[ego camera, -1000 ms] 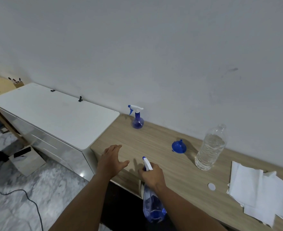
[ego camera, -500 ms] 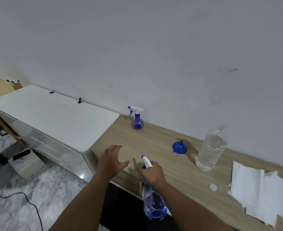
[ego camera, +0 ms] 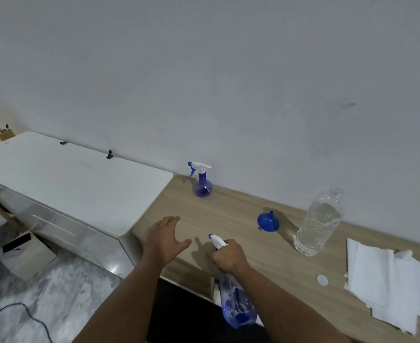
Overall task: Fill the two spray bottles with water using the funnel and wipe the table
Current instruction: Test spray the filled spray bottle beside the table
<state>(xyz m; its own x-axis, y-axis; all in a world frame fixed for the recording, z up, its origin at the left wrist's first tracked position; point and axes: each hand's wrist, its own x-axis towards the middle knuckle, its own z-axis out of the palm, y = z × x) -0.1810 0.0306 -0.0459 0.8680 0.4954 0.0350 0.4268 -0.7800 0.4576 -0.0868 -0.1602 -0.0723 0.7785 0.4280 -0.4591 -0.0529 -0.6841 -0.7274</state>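
The right hand [ego camera: 225, 256] has its grip clamped on the neck of a spray bottle [ego camera: 236, 303], fingers curled just under the white trigger head, and the blue body hangs down past the near edge of the table [ego camera: 228, 214] at about 6 o'clock. That is the main risk: the bottle is carried by the neck alone over the floor, so a loose hold, or a knock of its body against the table edge as it comes up, could drop it or splash whatever is inside. It looks to hold some liquid, though the blur on the plastic makes that hard to judge.

The left hand [ego camera: 165, 237] is spread, fingers apart and thumb out, holding nothing, low over the table at about 9 o'clock from the right hand; whether the palm touches the wood cannot be told. Both forearms reach in from 6 o'clock.

The second spray bottle [ego camera: 202, 180] stands upright against the wall at 12 o'clock. The funnel [ego camera: 267, 220] lies on its side at about 2 o'clock, near the uncapped water bottle [ego camera: 319, 222], which could tip if an arm sweeps past. Its white cap [ego camera: 322, 279] lies at 3 o'clock, beside the paper towels [ego camera: 389, 283].
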